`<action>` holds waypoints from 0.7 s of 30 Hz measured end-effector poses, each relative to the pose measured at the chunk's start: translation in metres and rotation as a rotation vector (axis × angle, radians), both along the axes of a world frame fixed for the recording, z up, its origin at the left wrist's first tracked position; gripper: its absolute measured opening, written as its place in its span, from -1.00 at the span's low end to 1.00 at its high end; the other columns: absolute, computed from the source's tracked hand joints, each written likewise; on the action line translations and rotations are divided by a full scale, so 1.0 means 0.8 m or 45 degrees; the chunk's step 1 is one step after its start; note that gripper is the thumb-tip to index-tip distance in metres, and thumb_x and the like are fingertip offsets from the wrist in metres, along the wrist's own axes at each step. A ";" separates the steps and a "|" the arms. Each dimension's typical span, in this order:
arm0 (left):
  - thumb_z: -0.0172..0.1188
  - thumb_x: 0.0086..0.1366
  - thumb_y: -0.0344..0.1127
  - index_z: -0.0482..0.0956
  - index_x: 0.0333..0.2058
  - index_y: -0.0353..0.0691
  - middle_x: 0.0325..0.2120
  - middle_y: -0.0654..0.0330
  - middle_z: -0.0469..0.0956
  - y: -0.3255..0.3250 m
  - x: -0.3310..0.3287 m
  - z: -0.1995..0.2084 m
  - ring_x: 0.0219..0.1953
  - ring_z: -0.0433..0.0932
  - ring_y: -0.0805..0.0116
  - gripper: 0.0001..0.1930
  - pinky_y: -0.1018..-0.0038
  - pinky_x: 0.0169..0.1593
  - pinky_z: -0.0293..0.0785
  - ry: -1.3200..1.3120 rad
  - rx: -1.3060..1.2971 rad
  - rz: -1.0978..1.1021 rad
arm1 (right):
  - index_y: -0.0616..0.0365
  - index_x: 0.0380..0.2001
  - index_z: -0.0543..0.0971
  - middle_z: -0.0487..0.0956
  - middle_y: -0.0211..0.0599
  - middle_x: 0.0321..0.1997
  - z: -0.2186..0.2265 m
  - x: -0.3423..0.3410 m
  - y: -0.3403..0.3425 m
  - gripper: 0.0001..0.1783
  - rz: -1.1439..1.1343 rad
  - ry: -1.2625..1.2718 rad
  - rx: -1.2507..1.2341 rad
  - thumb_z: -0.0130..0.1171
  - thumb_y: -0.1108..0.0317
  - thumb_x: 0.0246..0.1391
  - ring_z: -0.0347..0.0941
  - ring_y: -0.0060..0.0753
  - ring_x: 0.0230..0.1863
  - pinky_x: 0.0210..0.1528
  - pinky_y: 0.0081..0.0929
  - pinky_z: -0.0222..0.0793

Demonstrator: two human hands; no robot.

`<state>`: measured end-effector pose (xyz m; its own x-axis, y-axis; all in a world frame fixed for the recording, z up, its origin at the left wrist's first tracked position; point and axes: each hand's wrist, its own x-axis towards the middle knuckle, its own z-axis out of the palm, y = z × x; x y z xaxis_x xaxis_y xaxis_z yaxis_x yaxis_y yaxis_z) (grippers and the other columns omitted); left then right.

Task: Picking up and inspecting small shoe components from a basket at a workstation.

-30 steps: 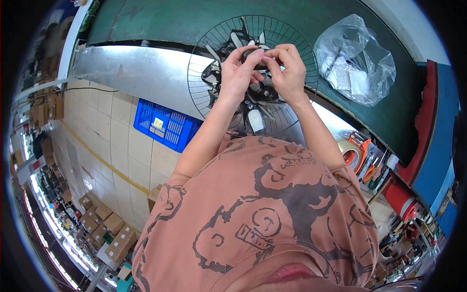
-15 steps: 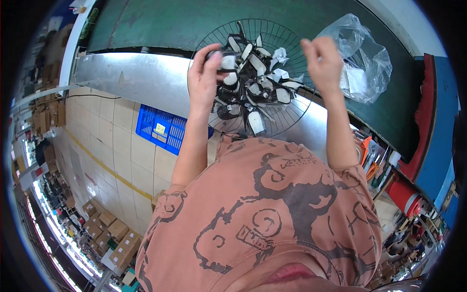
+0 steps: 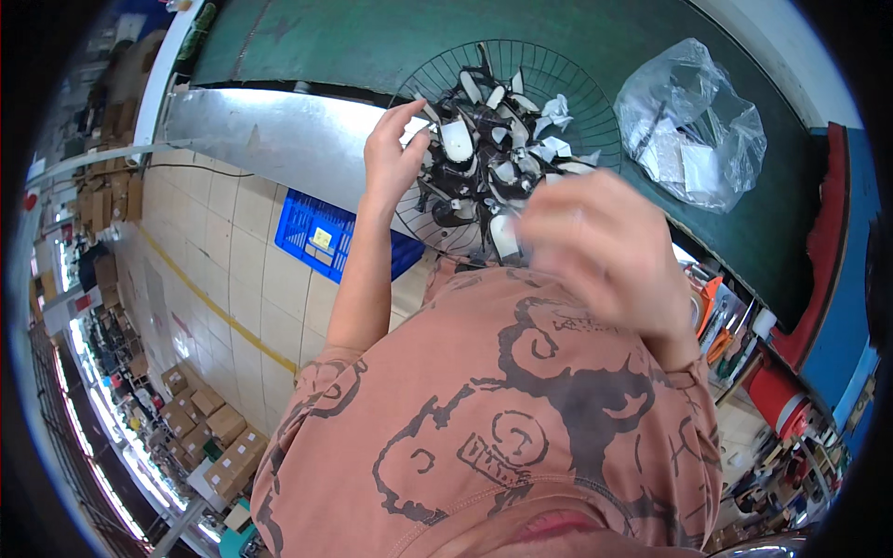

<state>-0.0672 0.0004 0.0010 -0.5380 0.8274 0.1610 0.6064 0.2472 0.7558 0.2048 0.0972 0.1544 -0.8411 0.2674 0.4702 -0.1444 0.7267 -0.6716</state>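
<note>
A round wire basket (image 3: 595, 88) holds a heap of black pieces with pale oval faces (image 3: 484, 153), which look like small shoe parts; their exact kind I cannot make out. At the heap's left edge is my left hand (image 3: 395, 158), thumb and fingers apart, with nothing seen between them. One piece with a white oval face (image 3: 457, 141) lies just right of its fingertips. My right hand (image 3: 600, 251) is over the basket's near right side, close to my shirt. Motion smears its fingers, so any held thing is hidden.
On the green table (image 3: 316, 46), right of the basket, lies a clear plastic bag (image 3: 688, 126) with white sheets inside. A metal ledge (image 3: 251, 126) runs along the near edge. Below stands a blue crate (image 3: 307, 223). Tools with orange handles (image 3: 721, 339) are at the right.
The left hand has let go of a black-and-white piece and its fingers have spread. My right hand has come down from beside the bag toward my shirt. The whole view has shifted slightly.
</note>
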 end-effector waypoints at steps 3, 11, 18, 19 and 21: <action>0.13 0.05 -0.54 0.55 0.08 -0.08 0.10 0.07 0.48 0.021 -0.013 -0.014 0.08 0.49 0.10 -0.46 0.29 0.08 0.46 0.173 -0.056 -0.036 | 0.13 -0.22 0.64 0.54 -0.29 -0.25 0.049 -0.011 -0.036 -0.69 0.434 0.247 0.081 0.25 0.36 -0.12 0.47 -0.37 -0.39 -0.24 -0.34 0.47; 0.36 -0.09 -0.47 0.68 -0.21 -0.02 -0.09 0.21 0.51 0.051 -0.031 -0.027 -0.03 0.46 0.09 -0.63 0.26 0.00 0.50 0.682 -0.247 -0.221 | 0.10 -0.20 0.69 0.56 -0.46 -0.34 0.094 -0.008 -0.028 -0.69 0.606 0.464 0.211 0.18 0.35 -0.06 0.44 -0.54 -0.38 -0.15 -0.51 0.49; 0.48 0.01 -0.36 0.63 -0.44 -0.29 -0.39 0.24 0.59 0.025 -0.046 -0.002 -0.40 0.59 0.37 -0.79 0.47 -0.34 0.52 -0.476 0.121 0.273 | 0.24 -0.26 0.64 0.62 -0.22 -0.21 0.033 -0.060 0.036 -0.80 -0.002 0.050 -0.502 0.13 0.42 0.06 0.52 -0.39 -0.20 -0.08 -0.52 0.42; 0.47 0.07 -0.39 0.55 -0.22 -0.35 -0.39 0.17 0.59 0.028 -0.040 0.005 -0.46 0.59 0.45 -0.66 0.56 -0.41 0.50 -0.784 0.250 0.233 | 0.27 -0.17 0.61 0.61 -0.19 -0.14 -0.019 -0.091 0.079 -0.74 0.006 0.054 -0.335 0.12 0.42 0.09 0.53 -0.35 -0.15 -0.05 -0.53 0.40; 0.43 0.07 -0.46 0.43 -0.07 -0.36 -0.40 0.17 0.58 0.031 -0.018 0.023 -0.44 0.60 0.45 -0.53 0.59 -0.42 0.52 -1.074 0.307 0.296 | 0.11 -0.03 0.60 0.56 -0.19 0.04 -0.120 -0.134 0.128 -0.65 -0.244 -0.251 -0.183 0.17 0.29 0.11 0.49 -0.15 0.02 0.07 -0.33 0.40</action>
<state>-0.0814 0.0255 0.0192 -0.7050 0.6783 -0.2071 -0.2171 0.0716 0.9735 0.0979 0.2000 0.0587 -0.8403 0.4818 0.2486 0.1293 0.6234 -0.7712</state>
